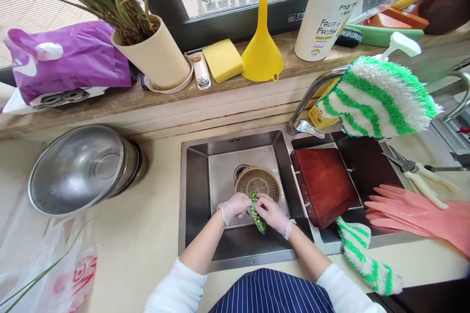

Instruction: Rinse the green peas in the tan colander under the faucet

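Note:
A clear plastic bag of green peas [258, 219] hangs between my two gloved hands, over the left sink basin [200, 181]. My left hand [237, 205] is closed on the bag's left edge near its top. On the other side, my right hand [272, 212] pinches the bag's upper right edge. Both hands wear thin see-through gloves. Just beyond the bag, a round beige strainer basket [262, 181] sits on the basin floor, partly hidden by the peas and my hands. Whether the bag touches the basket I cannot tell.
A dark red board [325, 181] lies across the right basin, beside the faucet [308, 102]. Pink rubber gloves [418, 210], scissors [407, 166] and green-striped cloths [385, 98] are at right. Stacked metal bowls [79, 166] stand left; a yellow funnel [262, 49] is on the sill.

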Available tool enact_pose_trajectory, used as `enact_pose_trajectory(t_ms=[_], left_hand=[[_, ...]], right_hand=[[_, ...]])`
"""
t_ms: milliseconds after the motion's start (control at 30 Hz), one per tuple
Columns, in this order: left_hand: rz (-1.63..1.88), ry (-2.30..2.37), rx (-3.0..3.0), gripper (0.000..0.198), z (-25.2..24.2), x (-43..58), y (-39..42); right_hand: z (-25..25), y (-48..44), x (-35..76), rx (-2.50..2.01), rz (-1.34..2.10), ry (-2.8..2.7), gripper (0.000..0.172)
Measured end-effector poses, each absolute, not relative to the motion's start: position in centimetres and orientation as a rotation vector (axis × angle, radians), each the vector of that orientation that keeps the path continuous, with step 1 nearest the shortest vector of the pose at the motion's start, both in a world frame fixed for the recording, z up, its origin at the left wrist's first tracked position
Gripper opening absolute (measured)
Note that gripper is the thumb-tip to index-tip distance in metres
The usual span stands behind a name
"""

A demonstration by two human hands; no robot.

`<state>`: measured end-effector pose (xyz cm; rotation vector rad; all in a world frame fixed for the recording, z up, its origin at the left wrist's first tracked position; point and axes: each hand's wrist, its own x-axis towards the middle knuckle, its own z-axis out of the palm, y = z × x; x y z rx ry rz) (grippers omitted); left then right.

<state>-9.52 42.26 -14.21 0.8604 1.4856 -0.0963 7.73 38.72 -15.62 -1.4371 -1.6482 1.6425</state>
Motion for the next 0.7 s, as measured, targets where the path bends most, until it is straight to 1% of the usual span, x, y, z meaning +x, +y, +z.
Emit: enact_pose_trajectory(t_ms=[100,367,467,567,600,633,700], left_hand=[[-0.096,1.501,0.847,0.037,-14.5,-9.3,42.4],[-0.112,1.534,0.776,0.03,-14.8,-9.1,43.0],[-0.127,1.544,0.741,0.029,-14.4,-8.9,43.3],[-0.137,1.542,0.704,0.031,-13.7,-8.9,43.7],[-0.138,1.538,0.691,0.032,-13.5,-8.9,43.8],[-0.141,1.534,0.677,0.033,-13.2,-8.9,44.0],[-0.146,1.523,0.649,0.035,-13.0,-9.0,44.5]], right_hand=[[-16.0,39.1,8.0,-1.456,1.698,-1.594,0.018],[-16.9,38.8,9.1,-1.473,1.785,-1.496,0.017],[-16.7,38.7,9.2,-1.445,1.807,-1.502,0.019],[-16.1,38.9,9.1,-1.436,1.777,-1.586,0.018],[-15.8,39.0,9.0,-1.452,1.75,-1.665,0.022],[-15.5,39.1,8.9,-1.479,1.718,-1.77,0.033],[-14.9,39.4,8.7,-1.545,1.645,-2.027,0.061]])
